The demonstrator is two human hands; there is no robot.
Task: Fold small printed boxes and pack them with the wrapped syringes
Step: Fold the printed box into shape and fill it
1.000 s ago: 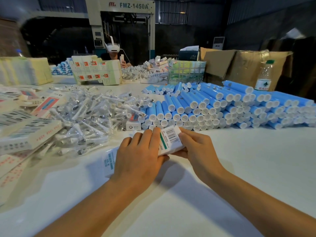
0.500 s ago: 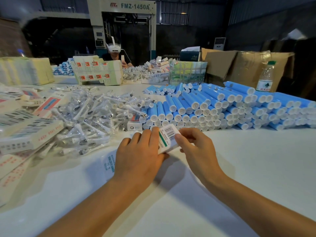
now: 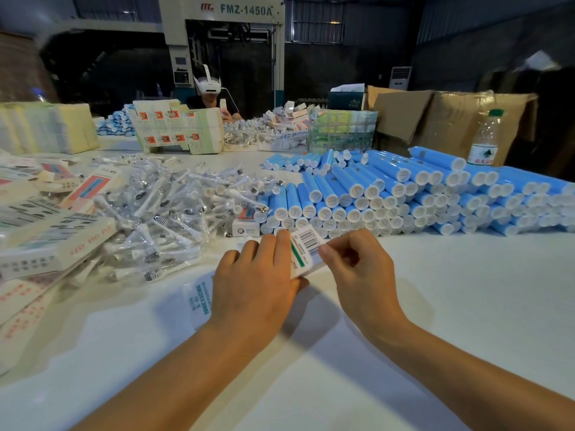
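On the worktop [image 3: 466,306] the box [image 3: 306,250] lies mid-front between the left hand [image 3: 255,281] and right hand [image 3: 361,275], syringes [image 3: 161,209] behind-left, tubes [image 3: 420,197] behind-right, flat cartons [image 3: 40,237] along the left edge, bottle [image 3: 485,138] far right.

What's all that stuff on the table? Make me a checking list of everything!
Surface: white table, bare in front.
Job's things: small printed box held by both hands; wrapped syringes heaped left; flat boxes far left.
Clutter: blue tubes stacked right; water bottle; cardboard cartons.
Grippers: left hand grips the box; right hand pinches its end.
Cables: nothing seen.
Surroundings: big machine; another person opposite.
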